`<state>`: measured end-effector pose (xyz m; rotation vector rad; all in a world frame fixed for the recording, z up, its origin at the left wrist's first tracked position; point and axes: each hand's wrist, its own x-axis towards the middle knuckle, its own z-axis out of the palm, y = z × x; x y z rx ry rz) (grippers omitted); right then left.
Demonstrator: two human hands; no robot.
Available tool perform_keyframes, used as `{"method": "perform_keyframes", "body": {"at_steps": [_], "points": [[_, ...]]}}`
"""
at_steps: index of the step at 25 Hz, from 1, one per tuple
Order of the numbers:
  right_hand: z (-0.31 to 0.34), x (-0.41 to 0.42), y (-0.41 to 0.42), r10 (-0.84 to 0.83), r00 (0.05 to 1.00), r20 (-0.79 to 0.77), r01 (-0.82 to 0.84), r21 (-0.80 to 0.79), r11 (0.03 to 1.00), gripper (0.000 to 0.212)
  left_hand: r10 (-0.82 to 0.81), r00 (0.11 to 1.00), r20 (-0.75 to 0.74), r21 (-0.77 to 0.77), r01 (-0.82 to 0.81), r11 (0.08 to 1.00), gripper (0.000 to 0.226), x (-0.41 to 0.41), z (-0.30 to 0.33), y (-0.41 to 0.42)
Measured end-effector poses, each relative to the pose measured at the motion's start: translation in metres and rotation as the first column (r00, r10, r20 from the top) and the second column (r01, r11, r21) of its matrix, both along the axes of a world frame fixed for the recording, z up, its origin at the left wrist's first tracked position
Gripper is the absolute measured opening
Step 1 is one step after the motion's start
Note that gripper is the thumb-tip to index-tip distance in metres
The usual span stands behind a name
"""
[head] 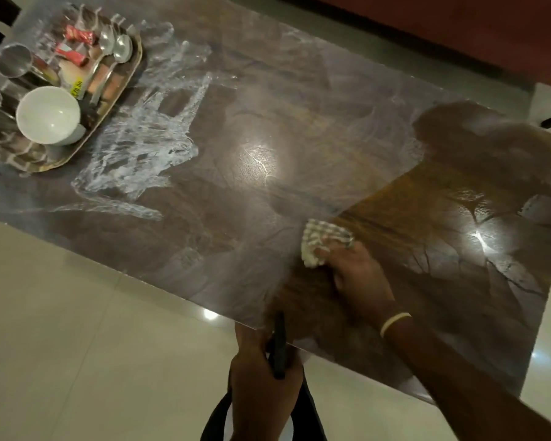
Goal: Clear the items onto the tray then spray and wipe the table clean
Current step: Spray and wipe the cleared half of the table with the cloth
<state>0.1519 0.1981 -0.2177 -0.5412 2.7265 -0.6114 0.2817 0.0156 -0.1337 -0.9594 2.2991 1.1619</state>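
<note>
- While I watch through the head camera, my right hand (357, 275) presses a checked cloth (323, 241) flat on the glossy brown table (268, 128), near its near edge; the fingers are curled together over the bunched cloth.
- On that wrist I see a pale bangle (395, 323).
- My left hand (261, 377) sits at the table's near edge, fingers wrapped tight around a dark handle-like object (279, 348); I cannot tell what it is.
- Whitish smear streaks (140, 154) cover the table's left half, while the patch around the cloth looks darker and shinier.
- At the far left corner the tray (121, 87) rests on the table, well apart from both hands.
- On the tray I see a white cup (48, 114), two steel tumblers (12, 62), two spoons (115, 47) and red wrappers (77, 35).
- Pale floor tiles (77, 313) show beside the table.
</note>
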Motion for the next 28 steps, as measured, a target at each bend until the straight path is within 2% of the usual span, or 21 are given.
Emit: {"method": "perform_keyframes", "body": {"at_steps": [1,2,5,7,8,9,10,12,13,14,15,16,18,19,20,22,23,24,25,27,28], "points": [[-0.002,0.002,-0.002,-0.12,0.993,0.014,0.12,0.01,0.993,0.047,0.011,0.999,0.04,-0.011,-0.011,1.0,0.023,-0.001,0.002,-0.001],[-0.004,0.019,-0.01,-0.133,0.99,0.044,0.132,0.028,0.991,0.048,0.031,0.997,0.068,-0.023,-0.029,0.999,0.023,-0.003,0.003,0.0],[0.023,0.097,-0.048,0.185,0.906,0.381,-0.133,-0.157,0.979,0.04,0.077,0.979,0.189,-0.019,-0.074,0.997,0.026,-0.021,0.014,-0.002],[0.027,0.079,-0.041,0.408,0.9,0.153,-0.366,-0.241,0.899,0.048,0.071,0.983,0.171,0.017,-0.075,0.997,0.03,-0.033,0.019,-0.001],[0.024,0.045,-0.037,0.448,0.89,0.085,-0.427,-0.189,0.884,0.041,0.052,0.991,0.125,0.029,-0.056,0.998,0.035,-0.037,0.018,-0.002],[0.021,0.005,-0.028,0.358,0.93,0.081,-0.346,-0.134,0.929,0.036,0.025,0.997,0.078,0.045,-0.028,0.999,0.037,-0.042,0.019,-0.001],[0.01,-0.037,-0.019,0.136,0.99,0.046,-0.132,-0.084,0.988,0.036,-0.016,0.999,0.05,0.065,0.013,0.998,0.036,-0.047,0.02,0.0],[0.0,-0.101,-0.007,-0.314,0.945,-0.089,0.314,-0.018,0.949,0.04,-0.058,0.997,0.047,0.104,0.053,0.993,0.037,-0.057,0.025,0.001],[-0.008,-0.103,-0.011,-0.41,0.906,-0.104,0.41,-0.023,0.912,0.041,-0.054,0.998,0.044,0.12,0.048,0.992,0.034,-0.063,0.027,0.0],[-0.005,-0.088,-0.024,-0.395,0.918,-0.036,0.394,-0.044,0.918,0.039,-0.045,0.998,0.052,0.137,0.037,0.99,0.028,-0.07,0.03,-0.001],[0.002,-0.056,-0.038,-0.268,0.962,0.054,0.272,-0.086,0.958,0.036,-0.035,0.998,0.056,0.153,0.026,0.988,0.018,-0.077,0.032,-0.001],[0.006,-0.018,-0.044,-0.015,0.997,0.071,0.026,-0.154,0.988,0.033,-0.034,0.997,0.075,0.166,0.021,0.986,0.009,-0.082,0.034,-0.002],[0.022,0.02,-0.035,0.494,0.868,-0.053,-0.496,-0.046,0.867,0.031,-0.059,0.99,0.124,0.175,0.037,0.984,0.015,-0.09,0.036,-0.002],[0.02,-0.001,-0.019,0.553,0.825,-0.12,-0.557,-0.003,0.83,0.03,-0.062,0.988,0.139,0.181,0.036,0.983,0.023,-0.091,0.033,-0.002],[0.017,-0.039,-0.005,0.434,0.884,-0.173,-0.437,0.024,0.899,0.031,-0.065,0.985,0.162,0.191,0.034,0.981,0.027,-0.093,0.029,-0.003],[0.018,-0.128,0.022,0.01,0.987,-0.163,0.014,0.141,0.99,0.035,-0.113,0.978,0.178,0.236,0.069,0.969,0.022,-0.096,0.022,-0.002],[0.018,-0.16,0.032,-0.286,0.948,-0.138,0.304,0.136,0.943,0.04,-0.142,0.979,0.146,0.241,0.104,0.965,0.019,-0.099,0.019,0.0],[0.013,-0.174,0.038,-0.406,0.899,-0.165,0.43,0.152,0.89,0.043,-0.175,0.98,0.094,0.233,0.149,0.961,0.017,-0.1,0.019,0.002],[0.013,-0.167,0.033,-0.414,0.897,-0.156,0.437,0.172,0.883,0.044,-0.209,0.977,0.039,0.218,0.196,0.956,0.016,-0.102,0.02,0.004],[0.02,-0.102,0.013,-0.051,0.997,-0.057,0.059,0.135,0.989,0.04,-0.234,0.971,-0.056,0.152,0.24,0.959,0.021,-0.107,0.026,0.01],[0.022,-0.064,0.012,0.221,0.974,-0.044,-0.218,0.075,0.973,0.039,-0.233,0.968,-0.096,0.12,0.243,0.963,0.023,-0.112,0.028,0.014]]}}
